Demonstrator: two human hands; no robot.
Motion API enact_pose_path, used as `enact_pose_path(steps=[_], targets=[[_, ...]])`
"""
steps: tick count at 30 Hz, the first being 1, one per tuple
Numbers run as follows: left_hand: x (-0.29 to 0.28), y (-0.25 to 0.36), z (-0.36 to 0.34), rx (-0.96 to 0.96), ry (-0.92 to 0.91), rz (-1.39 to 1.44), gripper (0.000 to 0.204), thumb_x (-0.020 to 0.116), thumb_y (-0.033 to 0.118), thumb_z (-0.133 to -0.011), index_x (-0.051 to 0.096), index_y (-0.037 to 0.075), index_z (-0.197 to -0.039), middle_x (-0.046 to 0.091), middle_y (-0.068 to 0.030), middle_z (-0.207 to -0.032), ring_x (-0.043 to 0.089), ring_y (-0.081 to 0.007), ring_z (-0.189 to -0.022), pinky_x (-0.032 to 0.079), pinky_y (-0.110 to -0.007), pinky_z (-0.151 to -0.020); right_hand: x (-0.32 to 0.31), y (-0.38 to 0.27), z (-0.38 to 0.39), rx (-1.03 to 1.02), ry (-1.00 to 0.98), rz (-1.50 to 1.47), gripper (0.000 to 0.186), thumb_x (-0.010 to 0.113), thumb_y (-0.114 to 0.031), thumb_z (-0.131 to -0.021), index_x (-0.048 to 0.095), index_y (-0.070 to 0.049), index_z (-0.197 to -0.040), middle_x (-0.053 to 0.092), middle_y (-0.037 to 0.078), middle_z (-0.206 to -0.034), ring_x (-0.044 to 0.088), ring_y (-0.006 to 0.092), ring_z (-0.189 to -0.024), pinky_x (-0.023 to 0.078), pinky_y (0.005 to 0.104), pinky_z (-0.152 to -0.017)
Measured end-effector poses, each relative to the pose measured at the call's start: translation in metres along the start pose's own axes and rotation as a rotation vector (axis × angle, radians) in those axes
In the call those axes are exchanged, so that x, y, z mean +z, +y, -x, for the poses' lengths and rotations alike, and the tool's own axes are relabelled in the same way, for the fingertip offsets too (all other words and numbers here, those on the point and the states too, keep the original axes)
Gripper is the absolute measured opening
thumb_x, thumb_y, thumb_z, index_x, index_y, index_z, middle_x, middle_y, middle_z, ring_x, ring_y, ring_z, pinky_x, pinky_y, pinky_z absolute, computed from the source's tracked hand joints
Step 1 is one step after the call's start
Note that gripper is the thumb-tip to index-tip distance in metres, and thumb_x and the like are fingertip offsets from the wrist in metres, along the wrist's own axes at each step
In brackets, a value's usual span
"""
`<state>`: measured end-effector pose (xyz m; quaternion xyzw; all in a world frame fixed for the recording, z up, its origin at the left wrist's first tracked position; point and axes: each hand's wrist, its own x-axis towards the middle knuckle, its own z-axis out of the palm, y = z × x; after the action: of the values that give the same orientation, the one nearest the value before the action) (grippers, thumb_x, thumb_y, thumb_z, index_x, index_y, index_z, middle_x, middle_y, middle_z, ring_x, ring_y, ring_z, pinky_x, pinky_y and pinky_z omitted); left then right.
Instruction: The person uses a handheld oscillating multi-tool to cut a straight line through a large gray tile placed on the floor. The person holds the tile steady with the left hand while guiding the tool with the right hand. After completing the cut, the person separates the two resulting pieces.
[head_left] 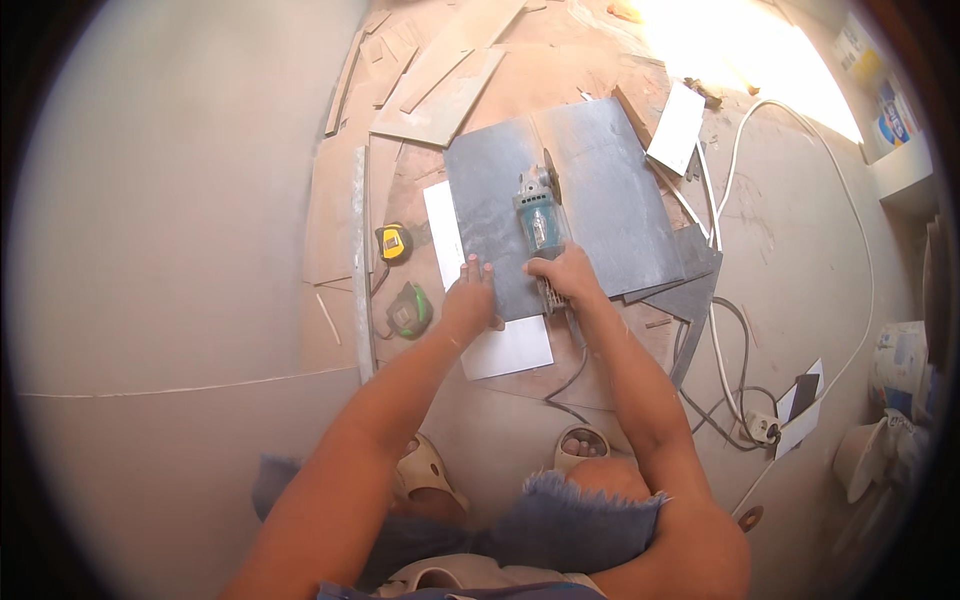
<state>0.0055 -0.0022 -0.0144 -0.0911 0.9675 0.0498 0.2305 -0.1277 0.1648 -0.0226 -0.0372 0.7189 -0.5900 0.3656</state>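
My right hand point(568, 272) grips a teal angle grinder point(540, 222), its disc standing on a large dark grey tile point(615, 170) along a line with pale dust beside it. My left hand point(470, 292) rests at the tile's left part near its lower edge, fingers stretched out. White pieces point(508, 350) lie under the grey tile, showing at its left and near side. A yellow tape measure point(395, 242) and a green tape measure point(408, 310) lie to the left, beside a long straight bar point(361, 260).
Offcuts point(430, 110) cover the floor ahead. Dark pieces point(680, 300) and a white piece point(676, 125) lie right of the tile. Cables point(855, 220) loop to a socket block point(763, 428). Containers point(895, 370) stand along the right. My sandalled feet point(580, 447) are below the work.
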Motion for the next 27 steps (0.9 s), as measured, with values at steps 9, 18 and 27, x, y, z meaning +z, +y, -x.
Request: enact_pose_path(steps=[9,18,27], targets=[[0.001,0.000,-0.002,0.050,0.086,0.015,0.114,0.093,0.040,-0.057,0.037,-0.007,-0.144,0.031,-0.0407,-0.150,0.041,-0.0483,-0.138,0.049,-0.046,-0.103,0.008,-0.005,-0.073,-0.087,0.089,-0.023,0.034,0.080,-0.013,-0.067,0.065,0.008,-0.090,0.066,0.012,-0.073,0.065,0.0197,-0.057,0.051,0.0339,-0.052],[0.003,-0.002,-0.005,0.034,0.086,0.011,0.113,0.093,0.038,-0.057,0.036,-0.006,-0.145,0.031,-0.0391,-0.151,0.040,-0.0478,-0.139,0.048,-0.046,-0.105,0.006,-0.053,-0.102,-0.038,0.021,0.031,0.039,0.080,-0.021,-0.067,0.071,0.009,-0.091,0.071,0.017,-0.081,0.070,0.0231,-0.068,0.054,0.0353,-0.061],[0.001,-0.001,-0.005,0.048,0.098,0.011,0.112,0.093,0.037,-0.058,0.036,-0.006,-0.145,0.030,-0.0394,-0.151,0.042,-0.0481,-0.138,0.049,-0.044,-0.104,0.007,-0.064,-0.141,-0.032,0.018,0.054,0.047,0.081,-0.025,-0.067,0.071,0.011,-0.095,0.072,0.018,-0.085,0.070,0.0237,-0.072,0.055,0.0350,-0.064]])
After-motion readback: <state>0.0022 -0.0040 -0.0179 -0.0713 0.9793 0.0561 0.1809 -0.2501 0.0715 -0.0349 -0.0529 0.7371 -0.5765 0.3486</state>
